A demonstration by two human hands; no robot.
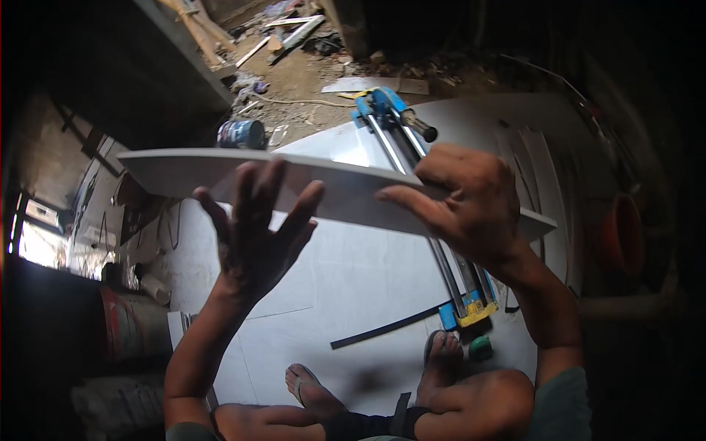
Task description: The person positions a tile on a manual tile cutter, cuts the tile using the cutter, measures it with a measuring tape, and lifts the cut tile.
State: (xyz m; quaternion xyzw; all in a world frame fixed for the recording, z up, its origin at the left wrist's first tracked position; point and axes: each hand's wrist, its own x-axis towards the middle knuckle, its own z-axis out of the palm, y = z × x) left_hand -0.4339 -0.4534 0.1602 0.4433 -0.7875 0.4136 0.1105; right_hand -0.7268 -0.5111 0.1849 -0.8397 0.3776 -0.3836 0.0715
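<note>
A long, narrow strip of pale tile (pixel 346 192) is raised in front of me, its face tilted toward me. My right hand (pixel 471 202) grips it near the right end, thumb on the near face and fingers curled over the top edge. Against the left half of the strip, my left hand (pixel 259 220) is open with its fingers spread. Beyond and beneath the tile lies a blue tile cutter (pixel 384 101) with metal rails and a black handle; the strip hides part of the rails.
A large white surface (pixel 353 275) spreads below, with a black strip (pixel 386 328) and a green round object (pixel 480 348) near my feet. A paint bucket (pixel 240 134) stands at far left, an orange bucket (pixel 624 234) at right. Rubble (pixel 290 81) covers the ground beyond.
</note>
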